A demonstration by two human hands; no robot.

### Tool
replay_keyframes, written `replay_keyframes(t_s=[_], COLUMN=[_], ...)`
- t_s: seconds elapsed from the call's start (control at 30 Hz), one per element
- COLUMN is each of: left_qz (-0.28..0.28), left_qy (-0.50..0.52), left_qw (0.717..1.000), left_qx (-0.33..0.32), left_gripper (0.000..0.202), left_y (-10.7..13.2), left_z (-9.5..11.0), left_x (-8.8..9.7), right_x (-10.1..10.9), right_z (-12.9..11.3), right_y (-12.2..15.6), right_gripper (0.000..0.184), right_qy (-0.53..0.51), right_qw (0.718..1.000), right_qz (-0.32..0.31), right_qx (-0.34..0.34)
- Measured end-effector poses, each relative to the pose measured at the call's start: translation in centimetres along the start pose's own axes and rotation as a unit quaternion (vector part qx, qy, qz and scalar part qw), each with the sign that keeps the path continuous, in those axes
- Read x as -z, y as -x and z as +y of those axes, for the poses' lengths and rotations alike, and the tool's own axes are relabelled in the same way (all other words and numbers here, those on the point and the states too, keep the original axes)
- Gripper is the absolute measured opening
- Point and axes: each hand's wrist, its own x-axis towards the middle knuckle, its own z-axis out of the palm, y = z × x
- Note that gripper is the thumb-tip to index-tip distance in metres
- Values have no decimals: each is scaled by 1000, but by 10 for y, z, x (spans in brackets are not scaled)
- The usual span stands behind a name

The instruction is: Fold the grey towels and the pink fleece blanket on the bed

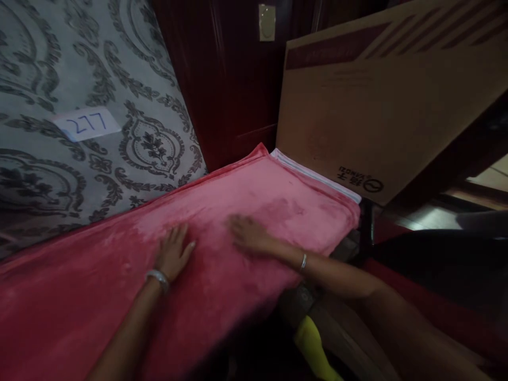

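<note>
A pink-red plush cloth (pixel 222 270) is spread over a long flat surface in front of me, its nap showing lighter and darker patches. My left hand (pixel 173 253) lies flat on it with fingers stretched out and thumb apart, a bracelet at the wrist. To its right, my right hand (pixel 250 234) rests palm down on the cloth. Motion smears its fingertips, but the fingers look extended and hold nothing visible. A thin bangle circles that wrist. Along the far right end, a white edge (pixel 317 174) shows beneath the cloth.
Patterned wallpaper (pixel 154 143) with a paper label marked 277 (pixel 87 124) borders the left. A dark red wooden panel (pixel 234 79) stands behind. A large cardboard box (pixel 381 106) leans at the far right end. Something yellow-green (pixel 313 346) shows below the front edge.
</note>
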Motion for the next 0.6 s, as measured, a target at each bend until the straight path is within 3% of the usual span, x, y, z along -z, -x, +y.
replay_keyframes(t_s=[0.07,0.1,0.17,0.23,0.3,0.43,0.5,0.6], left_qz=[-21,-35,-50,-42,-32,-21,-23,-34], left_qy=[2,-1,-15,-26,-30,-31,-36,-50], left_qw=[997,995,992,992,993,992,992,992], left_qx=[-74,-98,-115,-112,-112,-116,-117,-109], left_gripper=[64,63,61,60,59,59,59,59], left_y=[26,38,58,67,68,63,62,62], left_z=[21,30,44,50,50,45,44,47], left_x=[-11,-17,-28,-34,-37,-39,-39,-37], right_x=[-16,-18,-11,8,32,67,73,73], right_z=[-43,-50,-34,15,79,191,221,237], right_y=[12,18,30,43,64,126,155,178], right_gripper=[62,62,64,64,61,56,57,58], right_qy=[-5,-1,12,32,54,99,91,81], right_qw=[998,997,998,999,991,934,908,889], right_qz=[-16,-21,-26,-23,-24,-12,-7,11], right_qx=[68,78,56,-12,-121,-342,-409,-450])
